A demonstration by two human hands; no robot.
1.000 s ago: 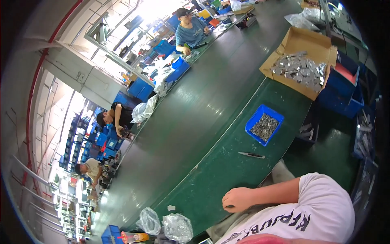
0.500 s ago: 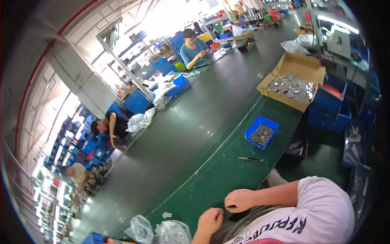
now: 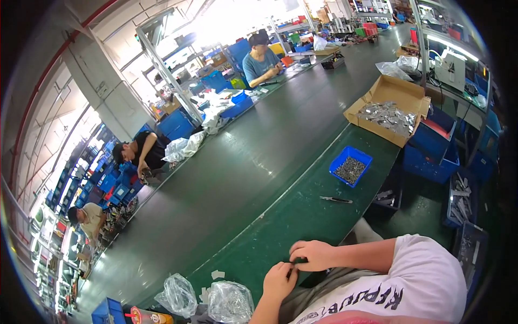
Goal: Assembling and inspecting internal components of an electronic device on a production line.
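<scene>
l hand (image 3: 279,281), r hand (image 3: 314,256) close, nr tbl (image 3: 302,218) edge

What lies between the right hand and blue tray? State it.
In the head view, a slim tool lies on the green tabletop between the right hand and blue tray.

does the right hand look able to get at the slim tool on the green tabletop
Probably yes: the slim tool lies uncovered, and nothing visible stands between it and the right hand.
</scene>
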